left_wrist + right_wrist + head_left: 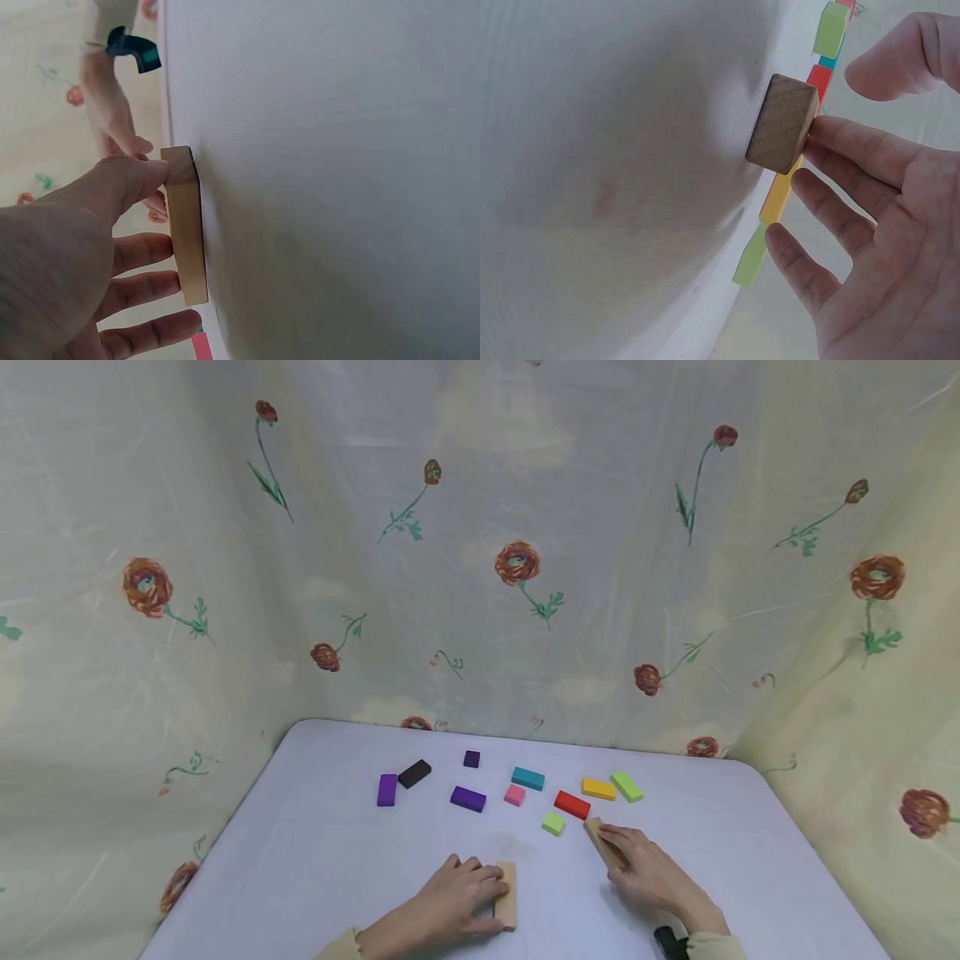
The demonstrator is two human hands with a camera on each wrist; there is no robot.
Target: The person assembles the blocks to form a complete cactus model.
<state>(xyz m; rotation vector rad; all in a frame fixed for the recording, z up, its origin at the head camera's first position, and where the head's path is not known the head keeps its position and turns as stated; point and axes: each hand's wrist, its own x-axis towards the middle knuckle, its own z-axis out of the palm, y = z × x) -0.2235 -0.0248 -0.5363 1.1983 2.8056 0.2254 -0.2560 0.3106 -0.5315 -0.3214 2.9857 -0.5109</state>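
A pale wooden block (506, 906) lies on the table under my left hand (461, 897). The fingers of that hand reach onto its upper side, and the thumb touches it close to the near end, as the left wrist view shows on the same wooden block (187, 240). Farther right, a second wooden block (600, 839) is by my right hand (656, 872). In the right wrist view my fingertips meet the upper side of this second wooden block (782, 124), while the thumb stands apart from it.
Beyond the hands, several coloured blocks lie scattered: a light green cube (553, 823), a red block (572, 804), a yellow block (598, 789), a teal block (528, 778), a purple block (468, 799) and a black block (414, 774). Floral cloth (585, 635) surrounds the white table (315, 860).
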